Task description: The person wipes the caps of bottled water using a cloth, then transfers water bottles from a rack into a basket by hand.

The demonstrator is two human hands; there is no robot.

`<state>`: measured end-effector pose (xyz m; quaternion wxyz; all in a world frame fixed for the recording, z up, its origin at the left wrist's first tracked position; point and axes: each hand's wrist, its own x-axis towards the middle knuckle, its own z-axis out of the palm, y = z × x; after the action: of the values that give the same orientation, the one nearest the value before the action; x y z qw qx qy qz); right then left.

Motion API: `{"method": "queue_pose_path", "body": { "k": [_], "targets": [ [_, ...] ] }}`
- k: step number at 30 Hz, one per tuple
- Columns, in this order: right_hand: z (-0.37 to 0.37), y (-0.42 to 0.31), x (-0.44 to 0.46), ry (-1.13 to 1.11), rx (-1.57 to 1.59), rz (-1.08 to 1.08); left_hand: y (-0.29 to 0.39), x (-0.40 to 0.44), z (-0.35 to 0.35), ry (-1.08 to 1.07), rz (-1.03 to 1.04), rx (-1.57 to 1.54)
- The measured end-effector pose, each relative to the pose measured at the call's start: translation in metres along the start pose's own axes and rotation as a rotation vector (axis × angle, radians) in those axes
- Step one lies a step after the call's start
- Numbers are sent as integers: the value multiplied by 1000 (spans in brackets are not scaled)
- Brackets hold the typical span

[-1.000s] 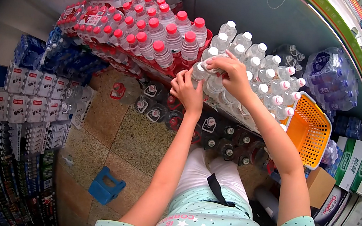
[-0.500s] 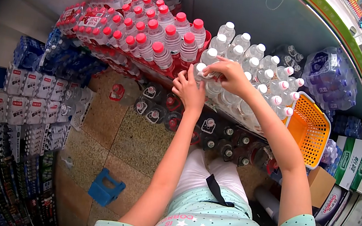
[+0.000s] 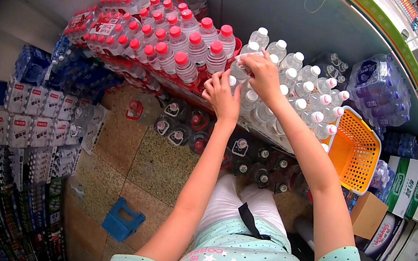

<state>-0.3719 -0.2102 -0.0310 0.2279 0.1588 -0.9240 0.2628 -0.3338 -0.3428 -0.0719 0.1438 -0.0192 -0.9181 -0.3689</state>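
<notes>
A big bank of red-capped bottles on the left, rows of white-capped bottles right beside it, the orange basket just past those — and here are 2 hands at the rows' left end! The left hand half-curls about 1 corner bottle, grip too hidden to call; the right hand pinches a pale cloth tight over a neighbouring bottle.

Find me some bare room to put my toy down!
Bare floor shows between the blue stool and the big bottles. The yellow basket, beside the white-capped bottles, also looks bare inside. It's crowded among those bottles, where the left hand and right hand are, and the red-capped bottles stand packed close too.
</notes>
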Motion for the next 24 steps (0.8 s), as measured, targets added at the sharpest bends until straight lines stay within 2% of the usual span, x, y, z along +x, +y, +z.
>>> {"method": "queue_pose_path", "body": {
  "k": [8, 11, 14, 17, 23, 24],
  "targets": [
    [-9, 4, -19, -90, 111, -22, 6, 5, 0, 3, 29, 12],
    [-26, 7, -14, -250, 166, 27, 11, 4, -2, -7, 24, 13],
    [-37, 7, 0, -63, 163, 60, 14, 4, -3, 5, 17, -3],
    [-28, 11, 11, 32, 55, -7, 16, 3, -4, 6, 17, -5],
    [-7, 9, -4, -57, 106, 36, 16, 4, -4, 3, 32, 13],
    [-12, 9, -4, -144, 125, 33, 16, 4, -5, 4, 33, 13]
  ]
}}
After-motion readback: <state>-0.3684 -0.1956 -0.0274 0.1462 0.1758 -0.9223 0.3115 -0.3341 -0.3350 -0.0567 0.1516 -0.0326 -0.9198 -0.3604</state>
